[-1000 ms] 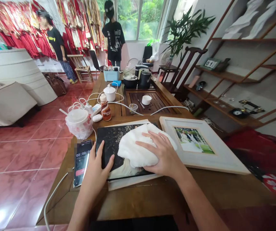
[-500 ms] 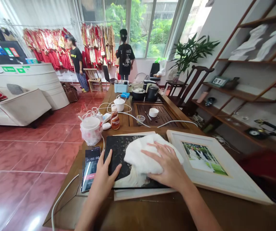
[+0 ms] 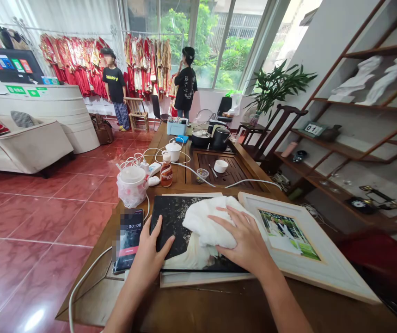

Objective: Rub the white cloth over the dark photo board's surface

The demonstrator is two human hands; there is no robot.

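Bearings from my seat at the near end of the table, 12 straight ahead.

At 10 o'clock, one wall screen (image 3: 11, 65) with colored tiles, nothing legible at this range. Beyond it, two racks of red garments (image 3: 76, 76) and two standing people, one person (image 3: 115, 88) by the first rack and another person (image 3: 186, 85) by the window.

On the wooden table (image 3: 90, 298), at 11 o'clock: one phone (image 3: 128, 240) reading 00:00, one plastic-wrapped white pot (image 3: 131, 184), one brown bottle (image 3: 166, 170) with a label too small to read, and one white teapot (image 3: 174, 151).

My left hand (image 3: 151, 260) lies flat on the black photo panel (image 3: 172, 219), fingers spread apart, gripping nothing, just beside the phone. The panel sits at 12 o'clock, directly ahead, a white gown showing along its lower edge.

My right hand (image 3: 243, 241) rests on one white cloth (image 3: 208, 222) on that panel, fingers close together, pressing rather than clamping.

At 1 o'clock, one framed wedding photo (image 3: 290, 236), touching the panel's right edge. At 2 o'clock, one shelf card (image 3: 313, 129) reading 01, and two white figurines (image 3: 354, 76) above it.
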